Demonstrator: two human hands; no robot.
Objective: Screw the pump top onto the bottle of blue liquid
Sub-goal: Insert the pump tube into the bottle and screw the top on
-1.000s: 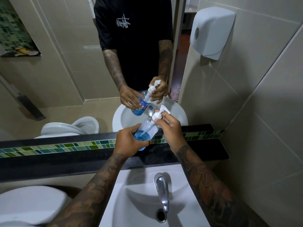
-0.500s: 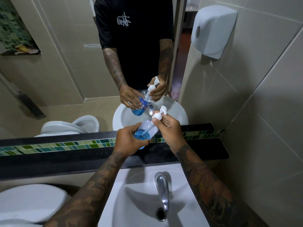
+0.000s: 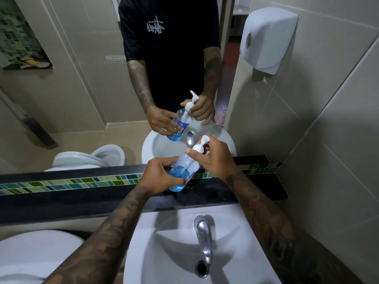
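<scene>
A clear plastic bottle (image 3: 185,168), about a third full of blue liquid, is tilted above the black ledge in front of the mirror. My left hand (image 3: 162,175) wraps around its lower half. The white pump top (image 3: 200,145) sits on the bottle's neck with its nozzle pointing up and away, its tube reaching down into the liquid. My right hand (image 3: 213,158) pinches the pump's collar between thumb and fingers. The mirror repeats both hands and the bottle above.
Below the hands lies a white sink (image 3: 164,253) with a chrome tap (image 3: 203,234). A black ledge (image 3: 82,199) with a green tile strip runs along the mirror. A white wall dispenser (image 3: 266,37) hangs at upper right, a toilet lid (image 3: 30,255) sits lower left.
My right hand has turned on the pump collar, its fingers spreading over the top. The bottle has stayed tilted in my left hand at about the same place.
</scene>
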